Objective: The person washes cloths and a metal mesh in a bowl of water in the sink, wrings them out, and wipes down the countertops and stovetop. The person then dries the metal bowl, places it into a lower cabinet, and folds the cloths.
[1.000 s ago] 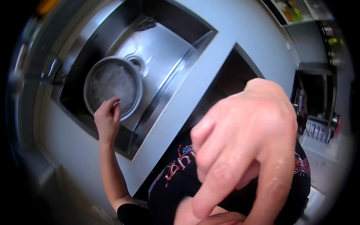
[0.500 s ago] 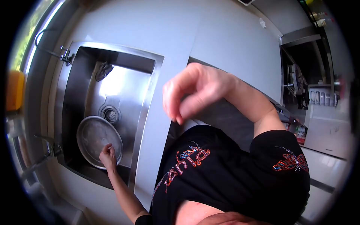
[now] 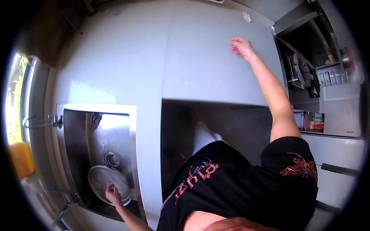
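Note:
My left hand (image 3: pixel 113 193) is over the lower edge of a round, shallow metal tray (image 3: pixel 101 177) in the sink. Its fingers are curled together; whether they grip anything cannot be made out. The tray lies in the near part of the steel sink (image 3: pixel 132 150), beside the drain (image 3: pixel 111 158). Farther up in the sink, a crumpled grey cloth (image 3: pixel 95 121) lies against the wall. My right hand (image 3: pixel 242 47) reaches out over the white countertop (image 3: pixel 200 65), with fingers slightly bent and apart and nothing visible in them.
A tap (image 3: pixel 56 121) stands at the sink's left edge, with a second one (image 3: pixel 70 199) lower down. A crumpled white scrap (image 3: pixel 247 16) lies at the counter's far side. An open cabinet (image 3: pixel 304 73) holds dishes at right. An orange object (image 3: pixel 21 159) stands by the window.
My right hand has swung from in front of my body out over the counter, up and to the right. The view has shifted too; my left hand stays over the tray.

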Demonstrator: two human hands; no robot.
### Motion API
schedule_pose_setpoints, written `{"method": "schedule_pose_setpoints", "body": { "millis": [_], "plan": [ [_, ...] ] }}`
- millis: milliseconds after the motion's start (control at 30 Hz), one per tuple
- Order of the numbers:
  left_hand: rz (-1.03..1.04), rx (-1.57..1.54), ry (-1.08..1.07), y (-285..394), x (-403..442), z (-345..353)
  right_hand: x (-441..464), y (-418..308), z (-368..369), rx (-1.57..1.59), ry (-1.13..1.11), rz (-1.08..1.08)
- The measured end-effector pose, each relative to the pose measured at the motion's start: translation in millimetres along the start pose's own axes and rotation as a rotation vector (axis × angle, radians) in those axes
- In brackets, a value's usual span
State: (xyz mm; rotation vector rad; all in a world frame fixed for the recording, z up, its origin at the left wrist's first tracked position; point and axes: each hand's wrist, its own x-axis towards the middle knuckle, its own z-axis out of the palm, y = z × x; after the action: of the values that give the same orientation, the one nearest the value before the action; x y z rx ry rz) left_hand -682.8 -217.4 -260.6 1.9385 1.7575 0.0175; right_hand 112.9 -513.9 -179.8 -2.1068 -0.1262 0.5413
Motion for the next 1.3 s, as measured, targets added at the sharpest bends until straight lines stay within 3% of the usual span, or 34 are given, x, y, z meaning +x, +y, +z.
{"method": "schedule_pose_setpoints", "body": {
  "millis": [100, 133, 233, 300, 433, 533, 600, 633, 667, 700, 733, 767, 900, 1067, 1167, 1200, 1233, 1300],
  "plan": [
    [-0.088, 0.059, 0.043, 16, -2, 3, 108, 16, -67, -0.216, 0.253, 0.007],
    [-0.184, 0.023, 0.024, 49, -10, 1, 144, 21, -87, -0.33, 0.331, 0.043],
    [-0.232, 0.246, -0.014, 67, -10, 11, 225, 35, -127, -0.546, 0.475, -0.08],
    [-0.294, 0.232, -0.052, 87, -16, 18, 263, 35, -143, -0.59, 0.522, -0.156],
    [-0.29, 0.266, -0.096, 108, -20, 22, 297, 30, -147, -0.701, 0.53, -0.181],
    [-0.279, 0.314, -0.121, 93, -12, 28, 285, 25, -138, -0.85, 0.378, -0.11],
    [-0.255, 0.317, -0.12, 92, -17, 32, 267, 33, -120, -0.878, 0.408, -0.308],
    [-0.242, 0.3, -0.094, 102, -19, 38, 254, 33, -98, -0.88, 0.401, -0.428],
    [-0.4, 0.297, -0.096, 86, -12, 47, 237, 31, -78, -0.819, 0.335, -0.513],
    [-0.425, 0.321, -0.137, 82, -8, 53, 231, 40, -61, -0.809, 0.279, -0.615],
    [-0.356, 0.326, -0.139, 118, -12, 51, 196, 22, -30, -0.854, 0.222, -0.71],
    [-0.471, 0.379, -0.12, 133, -13, 52, 170, 6, 7, -0.841, 0.092, -0.774],
    [-0.158, 0.204, 0.031, 88, -7, 55, 41, -45, 158, -0.675, -0.213, -1.049],
    [-0.103, 0.019, 0.075, 36, -13, 63, -166, -109, 345, -0.143, -1.056, -1.034],
    [-0.119, -0.085, 0.066, 23, -26, 56, -279, -123, 460, -0.239, -1.422, -1.168],
    [-0.119, -0.122, 0.065, 14, -31, 51, -308, -100, 516, -0.228, -1.489, -1.165],
    [-0.102, -0.173, 0.067, 7, -34, 52, -337, -79, 564, -0.259, -1.451, -1.269],
    [-0.064, -0.223, 0.085, 4, -45, 43, -393, -55, 627, -0.478, -1.371, -1.281]
  ]
}}
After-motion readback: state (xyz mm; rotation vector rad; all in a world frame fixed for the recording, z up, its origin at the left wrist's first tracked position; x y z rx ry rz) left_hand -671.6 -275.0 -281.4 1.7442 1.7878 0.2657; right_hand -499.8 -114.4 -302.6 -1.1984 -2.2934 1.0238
